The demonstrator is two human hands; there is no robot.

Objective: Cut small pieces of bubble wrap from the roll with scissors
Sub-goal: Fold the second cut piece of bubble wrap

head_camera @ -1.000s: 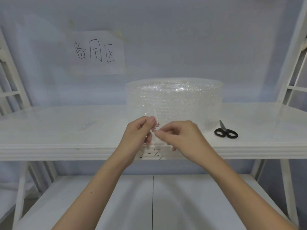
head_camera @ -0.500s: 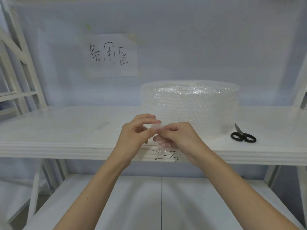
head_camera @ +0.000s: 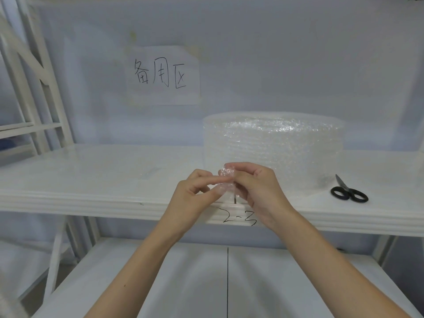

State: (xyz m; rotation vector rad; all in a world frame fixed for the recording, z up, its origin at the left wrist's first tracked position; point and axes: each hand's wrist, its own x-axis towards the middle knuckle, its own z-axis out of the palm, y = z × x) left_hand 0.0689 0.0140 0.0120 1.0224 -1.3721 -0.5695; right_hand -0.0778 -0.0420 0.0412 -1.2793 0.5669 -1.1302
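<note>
A wide roll of clear bubble wrap (head_camera: pixel 275 143) stands on the white shelf (head_camera: pixel 103 180), right of centre. In front of it, above the shelf's front edge, both hands hold a small piece of bubble wrap (head_camera: pixel 226 181). My left hand (head_camera: pixel 195 193) pinches its left side between thumb and forefinger. My right hand (head_camera: pixel 257 187) pinches its right side with curled fingers. Black-handled scissors (head_camera: pixel 347 191) lie flat on the shelf to the right of the roll, blades pointing away, apart from both hands.
A paper sign with handwritten characters (head_camera: pixel 163 74) is stuck on the back wall. The shelf's front edge carries the mark "2-3" (head_camera: pixel 239 218). A lower white shelf (head_camera: pixel 160 283) lies below my forearms. White frame uprights (head_camera: pixel 34 76) stand at the left.
The view has shifted left, so the roll and scissors sit further right in the frame. Both hands stay together on the small piece and have turned it slightly upward between the fingers.
</note>
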